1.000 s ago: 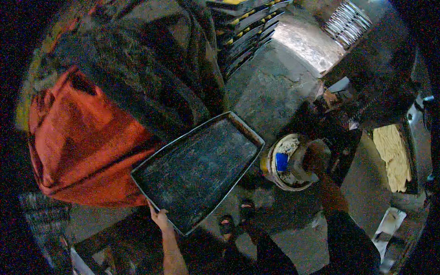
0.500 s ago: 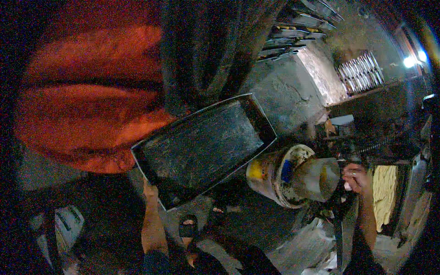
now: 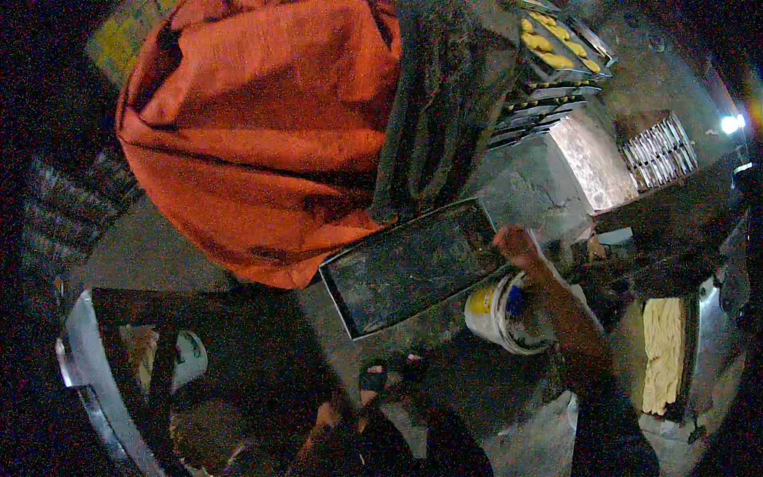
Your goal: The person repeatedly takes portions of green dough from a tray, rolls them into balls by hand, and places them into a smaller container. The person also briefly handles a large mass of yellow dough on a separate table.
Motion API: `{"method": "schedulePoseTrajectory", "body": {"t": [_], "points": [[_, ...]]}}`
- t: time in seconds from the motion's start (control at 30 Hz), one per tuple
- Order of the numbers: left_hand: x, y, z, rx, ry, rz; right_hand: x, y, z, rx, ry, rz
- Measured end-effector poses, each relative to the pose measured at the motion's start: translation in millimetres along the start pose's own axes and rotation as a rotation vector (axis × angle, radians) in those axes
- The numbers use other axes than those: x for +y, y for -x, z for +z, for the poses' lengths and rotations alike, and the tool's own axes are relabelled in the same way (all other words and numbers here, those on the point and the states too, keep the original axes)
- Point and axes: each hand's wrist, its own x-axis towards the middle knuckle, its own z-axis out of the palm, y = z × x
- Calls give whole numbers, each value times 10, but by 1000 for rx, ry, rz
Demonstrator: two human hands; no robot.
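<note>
My right hand (image 3: 517,246) is curled over the right end of a dark rectangular metal pan (image 3: 409,270); whether it grips the rim or a small thing is unclear. Just below that hand stands a white bucket (image 3: 489,314) with yellow and blue markings, partly behind my forearm. My left hand (image 3: 326,413) is low in the view, away from the pan, in shadow with its fingers indistinct. The pan lies along the lower edge of orange cloth (image 3: 254,159) and dark draped cloth (image 3: 437,95).
Stacked trays with yellow dough pieces (image 3: 556,48) stand at the upper right, near slatted metal pieces (image 3: 660,151). At the right is a tray of pale dough (image 3: 664,350). A metal-edged frame (image 3: 79,342) stands at lower left, with a pale container (image 3: 189,358).
My left hand has left the pan and dropped lower. My right hand has moved up and leftward to the pan's end. The pan appears smaller and the view has shifted.
</note>
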Motion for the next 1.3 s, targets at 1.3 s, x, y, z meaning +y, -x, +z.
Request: {"method": "schedulePoseTrajectory", "body": {"t": [1.3], "points": [[-997, 2500, 630, 536, 260, 154, 6, 258, 3420, -81, 1583, -576]]}}
